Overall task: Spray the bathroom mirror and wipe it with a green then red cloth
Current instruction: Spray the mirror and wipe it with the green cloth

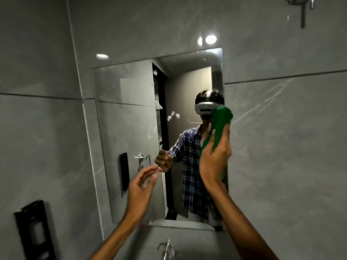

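The rectangular bathroom mirror (127, 139) hangs on the grey tiled wall above the sink. My right hand (214, 158) presses a bunched green cloth (220, 122) against the mirror's right side, near its right edge. My left hand (140, 184) hovers in front of the lower middle of the mirror, fingers spread and empty. A few white droplets or foam spots (172, 115) sit on the glass at mid height. No red cloth or spray bottle is in view.
A grey sink (197, 243) with a chrome tap (166, 248) lies directly below the mirror. A black wall holder (35, 235) is mounted at the lower left. A chrome fitting (302, 8) hangs at the top right. The mirror reflects a person in a checked shirt.
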